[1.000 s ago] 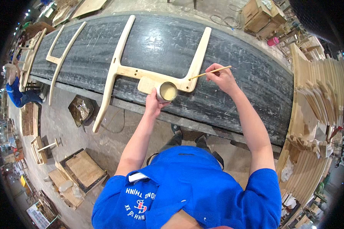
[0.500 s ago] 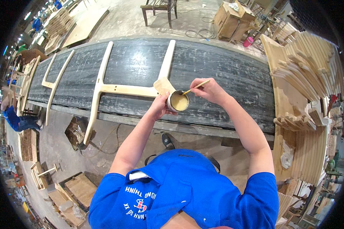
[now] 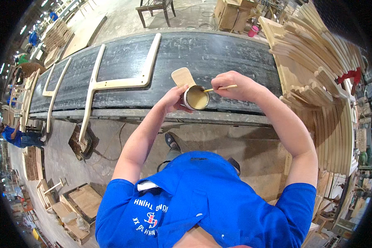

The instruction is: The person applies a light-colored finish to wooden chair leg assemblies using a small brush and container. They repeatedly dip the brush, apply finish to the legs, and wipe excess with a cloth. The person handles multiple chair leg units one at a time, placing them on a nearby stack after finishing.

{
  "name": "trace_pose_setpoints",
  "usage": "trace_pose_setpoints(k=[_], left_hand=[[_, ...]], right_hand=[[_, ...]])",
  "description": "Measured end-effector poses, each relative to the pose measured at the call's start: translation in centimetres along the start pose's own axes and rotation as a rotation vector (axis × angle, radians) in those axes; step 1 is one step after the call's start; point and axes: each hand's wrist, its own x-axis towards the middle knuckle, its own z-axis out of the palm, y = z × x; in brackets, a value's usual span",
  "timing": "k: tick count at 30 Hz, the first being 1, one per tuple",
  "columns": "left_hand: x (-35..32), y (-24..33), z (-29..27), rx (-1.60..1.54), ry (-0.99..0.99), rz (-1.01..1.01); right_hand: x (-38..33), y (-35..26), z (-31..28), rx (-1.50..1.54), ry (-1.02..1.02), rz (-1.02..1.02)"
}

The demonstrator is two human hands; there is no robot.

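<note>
Head view: the left hand (image 3: 173, 99) wraps round the cup (image 3: 190, 92), mouth upward, which probably keeps the pale paste (image 3: 197, 101) from spilling. The right hand (image 3: 233, 81) pinches the stick (image 3: 232, 87), its tip inside the rim; holding the two close likely limits drips. A wooden paddle (image 3: 182, 77) juts out beyond the left hand; whether that hand grips it too, I cannot tell. The frame (image 3: 120, 84) lies left of the cup, supported by the bench (image 3: 223, 53), one leg overhanging the near edge. White lettering and a small emblem (image 3: 151, 220) mark the blue shirt (image 3: 244, 202).
</note>
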Motion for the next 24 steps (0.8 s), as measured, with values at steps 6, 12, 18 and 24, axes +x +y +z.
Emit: trace_pose_setpoints(k=[6, 12, 18, 24], left_hand=[[-0.5, -1.2, 3.4, 0.026, -0.02, -0.06], [-1.0, -2.6, 5.7, 0.02, -0.074, -0.047], [-1.4, -4.3, 7.0, -0.124, -0.139, -0.003], [-1.4, -5.1, 7.8, -0.156, -0.147, 0.026]], right_hand=[[-5.0, -2.0, -1.8, 0.004, -0.151, -0.017], [-7.1, -3.5, -3.5, 0.116, 0.03, 0.018], [-8.7, -2.2, -3.3, 0.222, 0.154, 0.125], [-11.2, -0.7, -2.3, 0.422, 0.215, 0.199]])
